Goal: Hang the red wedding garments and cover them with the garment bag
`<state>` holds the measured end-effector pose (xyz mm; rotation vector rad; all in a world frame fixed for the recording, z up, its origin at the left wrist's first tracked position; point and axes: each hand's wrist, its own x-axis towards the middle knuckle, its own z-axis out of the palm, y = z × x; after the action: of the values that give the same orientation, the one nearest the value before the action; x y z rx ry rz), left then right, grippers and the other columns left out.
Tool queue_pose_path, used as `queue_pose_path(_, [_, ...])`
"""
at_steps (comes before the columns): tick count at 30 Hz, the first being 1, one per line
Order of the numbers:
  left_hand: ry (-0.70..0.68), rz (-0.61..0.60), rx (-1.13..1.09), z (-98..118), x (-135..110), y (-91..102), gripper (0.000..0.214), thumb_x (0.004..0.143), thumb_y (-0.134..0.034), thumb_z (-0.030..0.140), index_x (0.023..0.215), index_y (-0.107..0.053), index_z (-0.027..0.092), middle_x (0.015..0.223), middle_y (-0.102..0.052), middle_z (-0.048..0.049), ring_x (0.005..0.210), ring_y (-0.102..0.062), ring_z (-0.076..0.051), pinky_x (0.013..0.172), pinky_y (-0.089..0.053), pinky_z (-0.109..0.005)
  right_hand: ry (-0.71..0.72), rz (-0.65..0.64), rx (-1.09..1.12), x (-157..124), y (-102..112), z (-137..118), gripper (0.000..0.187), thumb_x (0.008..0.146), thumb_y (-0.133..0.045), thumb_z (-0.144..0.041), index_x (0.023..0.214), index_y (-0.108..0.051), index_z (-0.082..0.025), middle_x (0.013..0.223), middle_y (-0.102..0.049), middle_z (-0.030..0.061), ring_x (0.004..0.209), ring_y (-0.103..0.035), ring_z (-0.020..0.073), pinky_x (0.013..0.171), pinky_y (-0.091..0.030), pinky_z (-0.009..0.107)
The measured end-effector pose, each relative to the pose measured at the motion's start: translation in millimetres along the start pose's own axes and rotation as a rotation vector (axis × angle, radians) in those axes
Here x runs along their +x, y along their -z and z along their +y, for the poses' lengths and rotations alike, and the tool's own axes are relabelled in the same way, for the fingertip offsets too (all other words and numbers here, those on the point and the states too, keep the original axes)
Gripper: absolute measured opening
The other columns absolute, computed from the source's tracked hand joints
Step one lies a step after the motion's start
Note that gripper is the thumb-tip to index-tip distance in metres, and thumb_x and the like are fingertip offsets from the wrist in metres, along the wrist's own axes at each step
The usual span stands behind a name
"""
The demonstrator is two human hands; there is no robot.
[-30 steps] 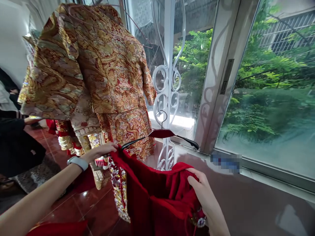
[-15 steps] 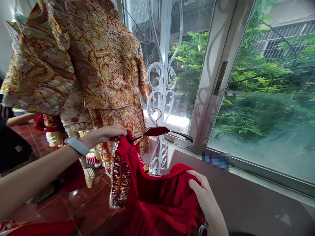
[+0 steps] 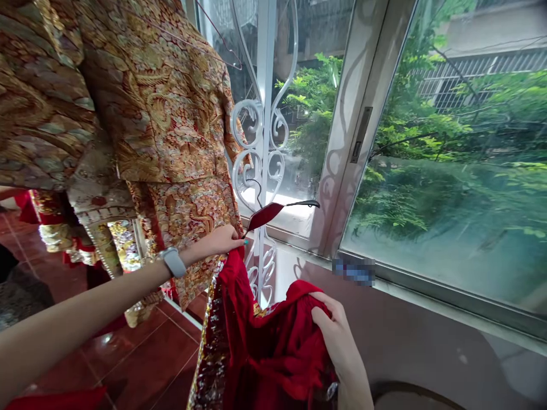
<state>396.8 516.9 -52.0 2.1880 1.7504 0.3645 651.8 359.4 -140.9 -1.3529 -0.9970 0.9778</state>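
A red garment (image 3: 277,353) with gold and silver sequin trim hangs between my two hands, its red inner side facing up. My left hand (image 3: 228,239) is closed on its left shoulder edge, right by the near end of a clothes hanger (image 3: 265,215). That hanger has a dark red middle and black arms, and it tilts with its right arm raised and bare. My right hand (image 3: 335,324) pinches the garment's right edge, thumb on top. Whether my left fingers also hold the hanger's arm is hidden.
Gold embroidered jackets (image 3: 171,102) hang on the left. A white scrolled metal stand (image 3: 265,114) rises behind the hanger, before a sliding window (image 3: 363,131). Red floor tiles (image 3: 141,353) lie below. Part of a dark-clothed person (image 3: 17,285) shows at the left edge.
The hanger has tilted, its right arm rising and its left end dipping toward my left hand. The garment's left shoulder has moved up along that end. My right hand still grips the other edge.
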Motion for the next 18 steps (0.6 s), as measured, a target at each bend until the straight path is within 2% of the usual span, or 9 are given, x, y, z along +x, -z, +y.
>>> queue_pose_path(2, [-0.109, 0.101, 0.133, -6, -4, -5.1, 0.035, 0.081, -0.047, 0.039, 0.051, -0.049, 0.021, 0.055, -0.057, -0.0044, 0.056, -0.054, -0.018, 0.057, -0.038, -0.029, -0.001, 0.004, 0.021, 12, 7, 1, 0.033, 0.061, -0.058, -0.036, 0.084, -0.074, -0.018, 0.09, -0.07, 0.0048, 0.088, -0.061, 0.0258, 0.072, -0.049, 0.029])
queue_pose_path(4, [-0.168, 0.157, 0.222, -15, -10, -5.3, 0.034, 0.084, -0.042, 0.037, 0.06, -0.057, 0.02, 0.07, -0.067, -0.009, 0.068, -0.062, -0.022, 0.066, -0.044, -0.031, 0.024, -0.024, 0.049, 33, 19, 5, 0.027, 0.06, -0.056, -0.035, 0.075, -0.07, -0.018, 0.074, -0.066, 0.0022, 0.07, -0.058, 0.0202, 0.063, -0.046, 0.027])
queue_pose_path(6, [-0.219, 0.162, 0.28, -27, -18, 0.7, 0.035, 0.086, -0.039, 0.038, 0.071, -0.064, 0.019, 0.083, -0.073, -0.011, 0.079, -0.066, -0.025, 0.074, -0.048, -0.032, 0.07, -0.032, 0.057, 63, 32, 8, 0.018, 0.058, -0.052, -0.032, 0.063, -0.062, -0.018, 0.058, -0.057, -0.0013, 0.055, -0.048, 0.0146, 0.054, -0.039, 0.025])
queue_pose_path(9, [-0.307, 0.132, 0.281, -46, -27, 15.3, 0.039, 0.089, -0.037, 0.043, 0.089, -0.069, 0.02, 0.098, -0.075, -0.0102, 0.092, -0.068, -0.026, 0.084, -0.049, -0.033, 0.126, -0.01, -0.045, 114, 50, 9, 0.013, 0.052, -0.045, -0.03, 0.055, -0.053, -0.02, 0.049, -0.047, -0.0034, 0.048, -0.038, 0.0117, 0.048, -0.032, 0.024])
queue_pose_path(11, [-0.361, 0.122, 0.274, -55, -29, 23.3, 0.042, 0.09, -0.036, 0.046, 0.092, -0.069, 0.021, 0.101, -0.075, -0.0092, 0.094, -0.067, -0.025, 0.086, -0.049, -0.033, 0.121, -0.026, -0.18, 146, 56, 4, 0.014, 0.049, -0.041, -0.029, 0.053, -0.051, -0.02, 0.047, -0.046, -0.003, 0.047, -0.037, 0.0118, 0.046, -0.031, 0.024])
queue_pose_path(14, [-0.405, 0.08, 0.249, -60, -30, 28.8, 0.04, 0.092, -0.037, 0.046, 0.088, -0.068, 0.022, 0.094, -0.076, -0.007, 0.089, -0.068, -0.023, 0.083, -0.05, -0.031, 0.101, -0.024, -0.312, 184, 59, -9, 0.014, 0.047, -0.039, -0.026, 0.05, -0.051, -0.02, 0.044, -0.046, -0.0021, 0.045, -0.038, 0.0124, 0.046, -0.031, 0.024])
queue_pose_path(18, [-0.434, 0.057, 0.246, -60, -31, 30.8, 0.038, 0.093, -0.036, 0.042, 0.093, -0.069, 0.022, 0.096, -0.076, -0.007, 0.088, -0.069, -0.022, 0.082, -0.051, -0.032, 0.14, -0.006, -0.437, 214, 58, -35, 0.013, 0.05, -0.04, -0.022, 0.048, -0.053, -0.019, 0.043, -0.049, -0.0005, 0.045, -0.042, 0.0136, 0.047, -0.033, 0.025])
